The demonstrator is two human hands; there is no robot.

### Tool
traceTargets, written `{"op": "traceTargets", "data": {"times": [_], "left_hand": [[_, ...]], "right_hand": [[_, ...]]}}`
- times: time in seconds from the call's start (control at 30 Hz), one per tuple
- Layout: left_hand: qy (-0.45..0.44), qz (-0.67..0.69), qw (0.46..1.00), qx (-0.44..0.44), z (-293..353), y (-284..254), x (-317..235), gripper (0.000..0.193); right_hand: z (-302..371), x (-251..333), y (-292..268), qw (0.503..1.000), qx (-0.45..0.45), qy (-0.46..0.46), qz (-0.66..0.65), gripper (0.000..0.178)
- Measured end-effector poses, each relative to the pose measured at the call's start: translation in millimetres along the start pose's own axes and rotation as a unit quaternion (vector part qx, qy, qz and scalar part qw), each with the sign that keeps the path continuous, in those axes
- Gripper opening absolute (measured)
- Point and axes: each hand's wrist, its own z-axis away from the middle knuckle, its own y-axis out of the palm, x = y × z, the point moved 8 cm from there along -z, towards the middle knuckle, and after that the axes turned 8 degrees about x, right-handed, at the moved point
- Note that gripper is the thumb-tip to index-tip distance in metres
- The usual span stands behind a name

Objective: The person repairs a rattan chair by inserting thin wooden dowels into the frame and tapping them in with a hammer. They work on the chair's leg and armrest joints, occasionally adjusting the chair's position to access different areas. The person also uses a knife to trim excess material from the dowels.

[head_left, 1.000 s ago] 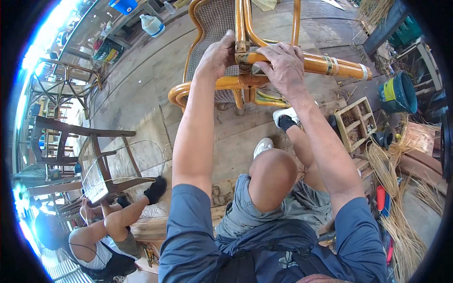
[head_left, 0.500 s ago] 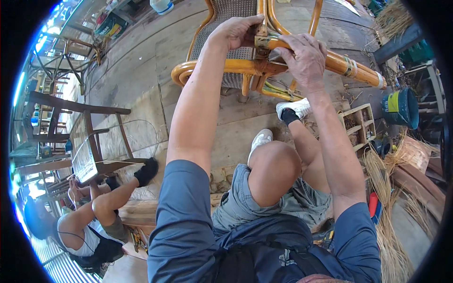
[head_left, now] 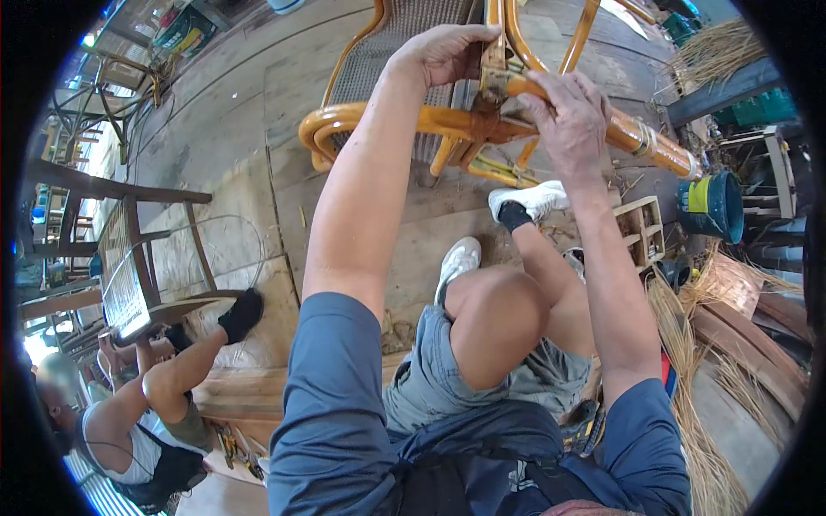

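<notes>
A honey-coloured rattan chair (head_left: pixel 387 118) with a woven cane panel (head_left: pixel 379 53) lies tipped in front of me. My left hand (head_left: pixel 449 53) is closed round the frame where an upright meets a thick pole (head_left: pixel 641 138); its fingertips are partly hidden behind the joint. On the other side of this joint, my right hand (head_left: pixel 570 116) grips the pole, thumb on the near side and fingers bent over the top. Dark binding (head_left: pixel 486 127) wraps the curved rail just below. Pale strips are wound round the pole toward its far right end.
To the right are a dark green bucket (head_left: pixel 718 211), a divided wooden box (head_left: pixel 638 230) and loose cane strands (head_left: pixel 680 344). At left, a co-worker (head_left: pixel 120 430) sits by a dark wooden chair (head_left: pixel 142 249). Hand tools (head_left: pixel 237 451) lie on the wooden bench.
The whole view has shifted a little, so the chair's joint and both hands appear slightly farther right. Both hands stay at the same joint, with little change in their grip.
</notes>
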Motion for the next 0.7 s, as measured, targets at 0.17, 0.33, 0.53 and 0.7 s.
{"op": "traceTargets", "data": {"times": [0.17,0.33,0.53,0.7], "left_hand": [[0.014,-0.015,1.0,-0.015,-10,-6,-12,0.031],[-0.061,-0.271,0.952,-0.132,-7,-2,-24,0.049],[0.052,-0.119,0.99,-0.057,-22,-2,-8,0.051],[0.065,-0.079,0.995,-0.023,-20,4,-10,0.047]], "right_hand": [[-3,10,-4,1.0,0.005,-0.004,-0.014,0.035],[-3,10,-7,1.0,-0.002,-0.001,-0.008,0.033],[-4,12,-6,1.0,-0.003,-0.003,-0.011,0.033],[-4,13,-7,1.0,-0.008,-0.008,-0.011,0.034]]}}
